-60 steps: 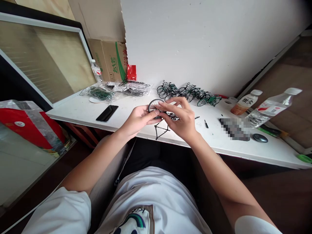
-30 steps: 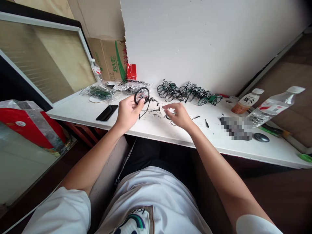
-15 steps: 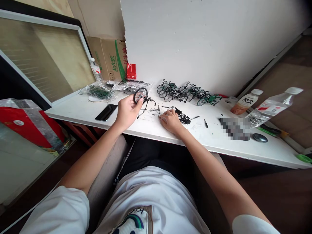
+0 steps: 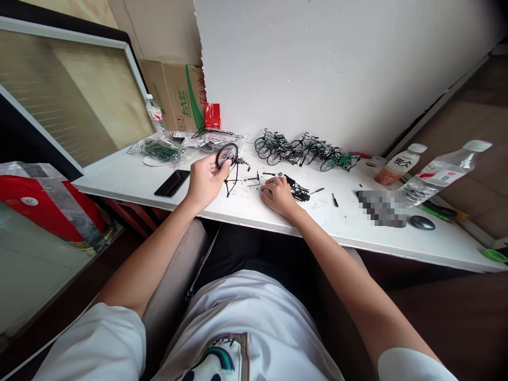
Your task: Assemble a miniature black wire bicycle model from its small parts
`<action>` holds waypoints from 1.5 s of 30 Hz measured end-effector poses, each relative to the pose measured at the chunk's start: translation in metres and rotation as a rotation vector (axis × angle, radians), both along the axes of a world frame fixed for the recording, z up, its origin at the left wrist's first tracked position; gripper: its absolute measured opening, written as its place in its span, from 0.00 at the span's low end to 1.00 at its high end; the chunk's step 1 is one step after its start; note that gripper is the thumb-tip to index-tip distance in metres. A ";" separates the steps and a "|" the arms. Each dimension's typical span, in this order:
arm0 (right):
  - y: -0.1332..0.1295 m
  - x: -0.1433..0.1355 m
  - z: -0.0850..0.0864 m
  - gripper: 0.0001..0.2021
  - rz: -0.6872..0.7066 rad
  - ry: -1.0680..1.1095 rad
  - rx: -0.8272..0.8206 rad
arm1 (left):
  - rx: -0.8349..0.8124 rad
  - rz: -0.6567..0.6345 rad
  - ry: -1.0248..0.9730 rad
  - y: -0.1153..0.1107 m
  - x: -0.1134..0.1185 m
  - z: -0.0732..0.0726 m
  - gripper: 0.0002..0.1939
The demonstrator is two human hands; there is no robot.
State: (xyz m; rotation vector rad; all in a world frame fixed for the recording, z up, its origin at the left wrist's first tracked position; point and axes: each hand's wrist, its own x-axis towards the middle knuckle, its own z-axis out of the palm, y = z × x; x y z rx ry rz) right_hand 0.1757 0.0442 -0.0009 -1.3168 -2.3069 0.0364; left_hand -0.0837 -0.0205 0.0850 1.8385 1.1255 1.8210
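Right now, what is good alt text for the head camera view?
Left hand holds a black spoked model wheel on a thin black frame; right hand rests on a white table beside small black parts. Behind are green-and-black model bicycles.

The single view looks from the wearer's head, facing forward and steeply down over the shirt (image 4: 254, 328) to the nearby white table (image 4: 238, 206), taking in the wall (image 4: 317, 63) beyond, and shares its scene with no second view.
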 end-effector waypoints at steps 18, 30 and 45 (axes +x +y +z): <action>-0.005 0.003 0.012 0.20 -0.148 -0.099 -0.068 | -0.020 0.022 0.014 -0.003 0.000 0.001 0.18; -0.005 0.005 0.006 0.20 -0.099 -0.099 -0.051 | -0.023 0.015 0.033 -0.003 0.001 0.001 0.22; 0.083 0.003 0.018 0.21 -0.182 0.148 -0.112 | -0.026 0.013 -0.009 -0.001 -0.003 0.005 0.20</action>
